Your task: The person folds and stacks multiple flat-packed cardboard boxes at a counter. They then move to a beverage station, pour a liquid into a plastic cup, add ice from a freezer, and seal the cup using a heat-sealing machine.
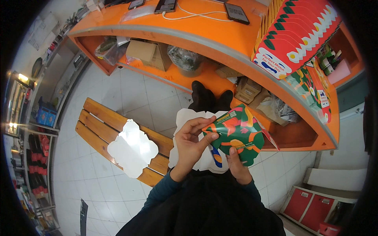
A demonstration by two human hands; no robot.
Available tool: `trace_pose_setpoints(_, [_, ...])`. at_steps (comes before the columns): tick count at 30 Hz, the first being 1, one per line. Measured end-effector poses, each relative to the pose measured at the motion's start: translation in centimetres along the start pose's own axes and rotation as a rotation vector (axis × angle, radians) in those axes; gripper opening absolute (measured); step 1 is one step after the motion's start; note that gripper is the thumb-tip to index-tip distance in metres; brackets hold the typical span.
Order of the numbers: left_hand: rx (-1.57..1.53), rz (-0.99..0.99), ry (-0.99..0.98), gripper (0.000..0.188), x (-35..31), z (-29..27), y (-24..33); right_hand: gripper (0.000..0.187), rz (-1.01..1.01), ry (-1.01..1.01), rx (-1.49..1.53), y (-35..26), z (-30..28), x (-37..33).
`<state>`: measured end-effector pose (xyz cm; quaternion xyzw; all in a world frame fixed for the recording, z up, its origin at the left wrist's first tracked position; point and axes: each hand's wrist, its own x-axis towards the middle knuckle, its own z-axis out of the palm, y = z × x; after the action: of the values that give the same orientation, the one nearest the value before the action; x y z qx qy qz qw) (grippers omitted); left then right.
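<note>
A green printed cardboard food carton [240,133], patterned in orange, red and pink, is partly folded between my two hands above my lap. My left hand [193,139] pinches its pointed left corner between thumb and fingers. At its lower edge, my right hand [238,167] grips with the thumb on top; the other fingers are hidden beneath. White flat carton blanks [185,118] lie on my lap under the hands, one showing a blue and yellow print. More white blanks [133,149] rest on the wooden bench [96,118] to my left.
An orange counter [204,35] curves ahead, with phones [236,13] and a white cable on top. Nested red cartons [291,43] stand at its right end. Its lower shelf holds a cardboard box [147,53], a plastic-covered tub [184,61] and smaller boxes. Shelving lines the left wall.
</note>
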<state>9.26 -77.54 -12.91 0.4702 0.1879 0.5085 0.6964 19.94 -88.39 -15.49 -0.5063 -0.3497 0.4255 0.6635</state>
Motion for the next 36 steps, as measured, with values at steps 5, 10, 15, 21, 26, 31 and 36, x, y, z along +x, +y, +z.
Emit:
trace_pose_setpoints(5, [0.13,0.124,-0.045,0.034,-0.7,1.0,-0.5,0.04,0.002,-0.066,0.459,0.1,2.6,-1.0])
trace_pose_setpoints(10, [0.142,0.126,-0.056,0.043,-1.1,1.8,-1.0,0.033,-0.061,-0.032,0.393,1.1,4.0,-1.4])
trace_pose_setpoints(15, [0.115,-0.052,-0.061,0.036,-1.4,1.7,-1.0,0.025,-0.054,0.052,-0.122,5.1,2.2,-2.7])
trace_pose_setpoints(21, [-0.015,-0.091,-0.102,0.033,-1.9,1.6,-0.9,0.023,-0.137,0.041,-0.173,4.4,2.2,-3.0])
trace_pose_setpoints(26, [-0.25,-0.123,-0.187,0.054,-0.7,1.4,-0.1,0.023,0.072,0.096,0.31,1.2,2.9,-1.7])
trace_pose_setpoints(31, [-0.072,-0.033,-0.156,0.046,-1.4,1.6,-0.6,0.022,-0.018,0.056,0.195,2.2,2.4,-2.0])
trace_pose_setpoints(36, [-0.081,0.085,-0.133,0.026,-1.7,2.2,-1.2,0.019,-0.159,0.063,-0.171,2.3,2.5,-2.3])
